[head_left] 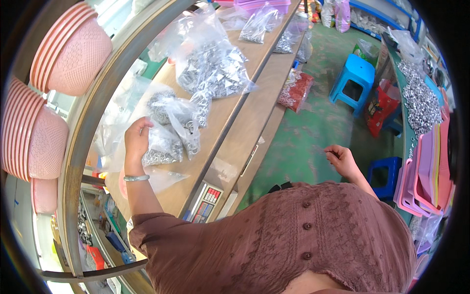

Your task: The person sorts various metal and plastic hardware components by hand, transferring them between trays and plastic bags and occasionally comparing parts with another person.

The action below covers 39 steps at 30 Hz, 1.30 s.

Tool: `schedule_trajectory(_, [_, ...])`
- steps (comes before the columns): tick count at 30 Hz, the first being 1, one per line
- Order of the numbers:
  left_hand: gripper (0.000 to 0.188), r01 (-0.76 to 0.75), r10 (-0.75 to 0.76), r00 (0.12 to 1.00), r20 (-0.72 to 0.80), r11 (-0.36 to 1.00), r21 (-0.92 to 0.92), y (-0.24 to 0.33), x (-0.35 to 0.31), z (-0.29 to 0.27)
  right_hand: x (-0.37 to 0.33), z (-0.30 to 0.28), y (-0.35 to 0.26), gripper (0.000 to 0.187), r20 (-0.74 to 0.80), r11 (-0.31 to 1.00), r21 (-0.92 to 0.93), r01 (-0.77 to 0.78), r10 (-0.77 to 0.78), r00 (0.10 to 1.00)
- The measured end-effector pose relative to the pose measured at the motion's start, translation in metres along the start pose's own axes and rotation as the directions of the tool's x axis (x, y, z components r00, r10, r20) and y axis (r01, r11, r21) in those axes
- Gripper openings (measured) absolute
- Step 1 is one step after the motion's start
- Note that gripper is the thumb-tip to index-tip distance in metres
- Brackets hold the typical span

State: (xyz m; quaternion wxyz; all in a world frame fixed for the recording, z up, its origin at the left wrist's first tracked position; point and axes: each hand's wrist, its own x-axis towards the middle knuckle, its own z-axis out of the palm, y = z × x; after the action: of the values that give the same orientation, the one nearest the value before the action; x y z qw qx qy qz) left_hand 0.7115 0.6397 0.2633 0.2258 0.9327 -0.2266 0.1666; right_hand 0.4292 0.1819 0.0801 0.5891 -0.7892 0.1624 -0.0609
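Note:
On the wooden table, my left hand (137,138) is at a clear plastic bag (161,144) of small silvery metal parts, its fingers curled in on the bag's film. A jade-like bangle circles that wrist. Close by lie more bags of metal pieces, the largest being a bulging clear bag (210,68) farther back. Away from the table, my right hand (341,160) hangs over the green floor with thumb and fingers pinched together. Whatever sits between those fingertips is too small or too clear to make out.
Stacked pink baskets (73,54) stand at the left behind a metal frame. A scale with a keypad (208,201) sits by the table's near edge. Blue stools (353,81) stand on the floor at right, before a bench heaped with metal rings (420,100) and colourful plastic trays (426,169).

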Motion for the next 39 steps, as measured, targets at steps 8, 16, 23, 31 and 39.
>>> schedule_trajectory(8, [0.024,0.108,-0.092,0.994,-0.059,0.909,0.402,-0.038,0.013,0.033,-0.059,-0.059,0.024,0.013,-0.148,0.988,0.033,-0.152,0.155,0.977])
schedule_trajectory(16, [0.03,0.088,-0.015,0.974,-0.224,0.944,0.318,0.111,0.017,0.004,-0.143,-0.1,0.072,0.013,-0.297,0.966,0.111,-0.235,0.258,0.919])
schedule_trajectory(23, [0.021,-0.269,0.301,0.917,0.261,0.951,-0.154,0.274,-0.046,0.107,-0.229,-0.131,0.134,0.02,-0.359,0.966,-0.158,-0.203,0.135,0.923])
schedule_trajectory(31, [0.029,-0.433,0.591,0.458,0.664,0.801,-0.415,0.443,-0.125,0.254,-0.353,-0.154,0.171,0.027,-0.477,0.842,0.211,-0.496,0.531,0.7])
schedule_trajectory(39, [0.035,-0.513,0.642,-0.288,0.71,0.523,-0.681,0.557,-0.207,0.372,-0.433,-0.095,0.197,0.026,-0.685,0.675,0.618,-0.402,0.714,0.146])
